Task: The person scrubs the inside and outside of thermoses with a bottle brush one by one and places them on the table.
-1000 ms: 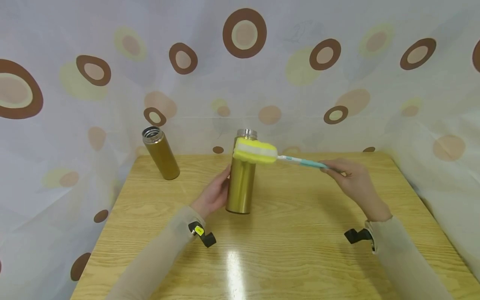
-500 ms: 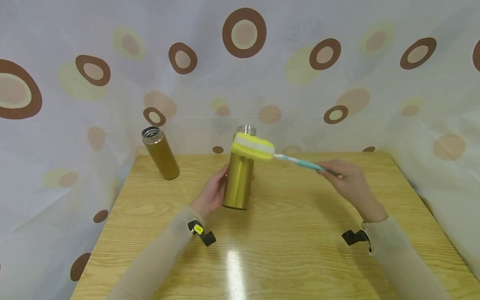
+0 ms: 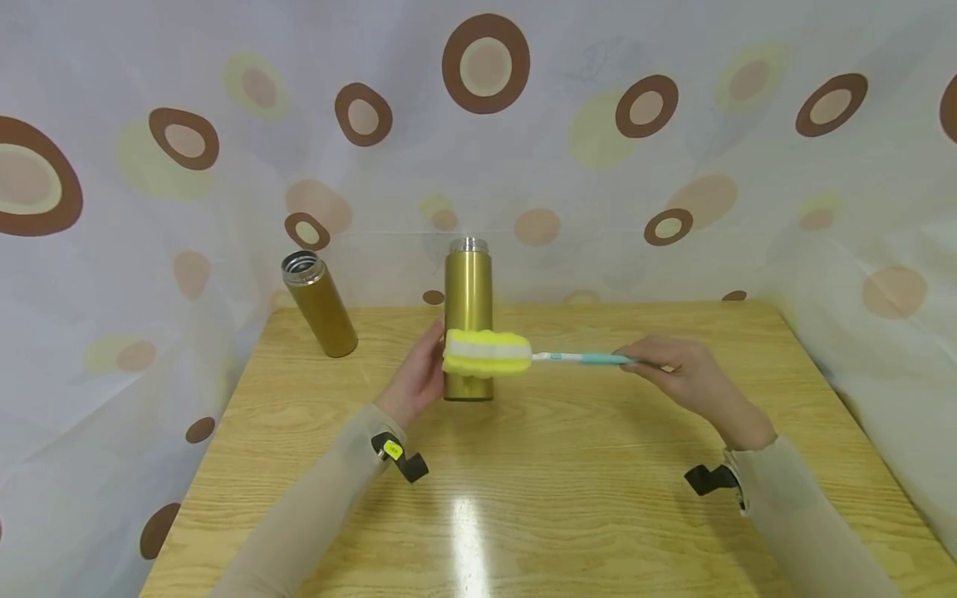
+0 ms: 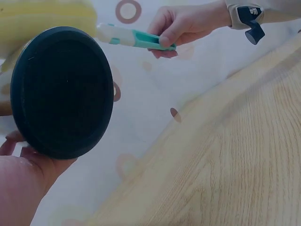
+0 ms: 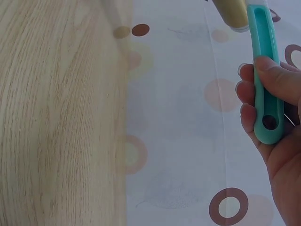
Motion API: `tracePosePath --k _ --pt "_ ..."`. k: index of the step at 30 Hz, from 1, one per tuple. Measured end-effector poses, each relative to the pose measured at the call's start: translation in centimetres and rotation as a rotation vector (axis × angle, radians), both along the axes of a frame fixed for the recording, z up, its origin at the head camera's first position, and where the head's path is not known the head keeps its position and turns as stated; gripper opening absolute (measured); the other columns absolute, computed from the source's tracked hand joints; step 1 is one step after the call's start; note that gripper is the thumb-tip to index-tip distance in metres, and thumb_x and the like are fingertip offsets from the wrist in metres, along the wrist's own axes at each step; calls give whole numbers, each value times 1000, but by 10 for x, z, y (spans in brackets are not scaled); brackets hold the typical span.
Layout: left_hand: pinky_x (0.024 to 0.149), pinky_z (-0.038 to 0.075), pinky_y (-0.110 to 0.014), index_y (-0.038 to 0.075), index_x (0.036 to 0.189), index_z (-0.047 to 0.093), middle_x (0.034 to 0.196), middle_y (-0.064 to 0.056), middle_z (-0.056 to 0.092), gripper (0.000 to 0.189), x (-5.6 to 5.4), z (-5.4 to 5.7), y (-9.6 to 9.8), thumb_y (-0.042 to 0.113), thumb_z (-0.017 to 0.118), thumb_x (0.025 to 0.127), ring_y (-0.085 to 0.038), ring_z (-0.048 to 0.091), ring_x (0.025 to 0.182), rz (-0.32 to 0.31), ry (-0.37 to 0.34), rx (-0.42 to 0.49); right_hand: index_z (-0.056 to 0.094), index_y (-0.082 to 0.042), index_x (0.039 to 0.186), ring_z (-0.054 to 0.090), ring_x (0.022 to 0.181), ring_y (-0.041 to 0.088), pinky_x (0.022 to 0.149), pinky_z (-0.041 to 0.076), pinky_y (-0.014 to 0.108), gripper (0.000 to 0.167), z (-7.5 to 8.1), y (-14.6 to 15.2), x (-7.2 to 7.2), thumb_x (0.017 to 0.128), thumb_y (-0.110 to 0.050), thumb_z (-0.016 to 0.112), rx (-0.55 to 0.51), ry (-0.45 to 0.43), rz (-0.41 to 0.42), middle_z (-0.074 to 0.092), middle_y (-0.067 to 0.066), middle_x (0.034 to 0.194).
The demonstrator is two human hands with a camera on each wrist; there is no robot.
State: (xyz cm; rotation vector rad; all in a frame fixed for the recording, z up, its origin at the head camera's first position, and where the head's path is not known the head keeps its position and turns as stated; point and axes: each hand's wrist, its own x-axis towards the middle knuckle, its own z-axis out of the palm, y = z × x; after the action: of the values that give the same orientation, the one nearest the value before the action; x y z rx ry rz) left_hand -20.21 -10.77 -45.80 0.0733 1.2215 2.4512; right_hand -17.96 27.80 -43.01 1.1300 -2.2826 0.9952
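Note:
My left hand (image 3: 415, 375) grips a gold thermos bottle (image 3: 468, 286) from its left side, holding it upright above the table with its steel mouth at the top. In the left wrist view the bottle's dark round base (image 4: 63, 94) faces the camera. The fingers behind the bottle are mostly hidden in the head view. With thumb and fingers my right hand (image 3: 684, 372) pinches the teal handle (image 5: 267, 94) of a bottle brush (image 3: 576, 357). Its yellow and white sponge head (image 3: 488, 353) lies sideways across the lower front of the bottle.
A second gold thermos bottle (image 3: 323, 311), uncapped, stands at the back left of the wooden table (image 3: 598, 498). Behind the table and along its sides hangs a pale sheet (image 3: 568, 75) with brown ring patterns.
The sponge head has moved from the upper part of the bottle down to its lower part. The bottle has risen slightly, shifted left and straightened. The other bottle stays put.

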Motion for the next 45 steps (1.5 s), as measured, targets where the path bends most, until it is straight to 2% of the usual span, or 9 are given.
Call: tracePosePath --k 4,9,15,21,26,29,34,39,45 --pt "89 55 -24 20 127 56 117 1 63 56 0 1 0 62 69 93 -11 64 102 3 -3 6 81 -6 108 68 80 6 63 47 15 46 0 1 1 72 22 78 2 -33 43 78 5 97" --pt "93 54 -28 23 127 57 121 1 61 40 0 3 0 57 52 105 -13 62 108 -45 -28 -6 80 -5 109 66 77 5 62 45 16 45 0 2 3 72 22 78 2 -33 27 78 7 97" --pt "93 52 -28 26 111 57 110 6 62 32 3 4 1 45 31 114 -10 61 102 -81 -61 -6 81 -5 107 68 87 -3 67 49 11 37 1 4 2 76 15 80 -19 6 -43 79 11 97" --pt "102 49 -34 23 131 54 122 1 62 39 4 -3 2 44 26 114 -15 61 112 -207 7 -59 81 -1 106 64 90 -12 74 49 5 37 4 6 0 75 20 79 -93 3 -167 78 14 96" --pt "103 49 -39 31 133 52 127 -1 60 34 5 -8 6 49 31 113 -18 60 115 -240 58 -96 80 4 102 61 85 -16 71 47 4 34 9 5 -4 73 24 79 -156 39 -252 77 18 91" --pt "102 49 -38 34 133 51 127 0 59 32 6 -8 7 49 31 113 -17 60 114 -238 68 -87 80 6 102 60 85 -18 70 46 4 32 14 3 -3 75 22 79 -167 48 -279 77 20 91" --pt "103 50 -36 29 137 48 127 0 60 36 7 -7 7 51 34 112 -17 60 115 -206 37 -68 81 0 104 61 83 -16 69 48 5 32 14 1 -1 78 18 80 -120 20 -280 78 15 94" --pt "100 51 -30 22 135 49 121 4 64 43 5 1 5 55 38 110 -12 62 111 -122 -18 -23 82 -4 105 67 87 -6 71 51 7 38 5 -1 0 74 18 82 -57 -14 -190 79 10 96" --pt "87 55 -24 21 125 55 105 7 68 41 0 11 3 55 42 108 -7 66 96 -17 -40 85 81 -6 105 64 75 3 61 44 15 41 -2 -4 3 72 19 80 -26 -18 -63 79 7 94"
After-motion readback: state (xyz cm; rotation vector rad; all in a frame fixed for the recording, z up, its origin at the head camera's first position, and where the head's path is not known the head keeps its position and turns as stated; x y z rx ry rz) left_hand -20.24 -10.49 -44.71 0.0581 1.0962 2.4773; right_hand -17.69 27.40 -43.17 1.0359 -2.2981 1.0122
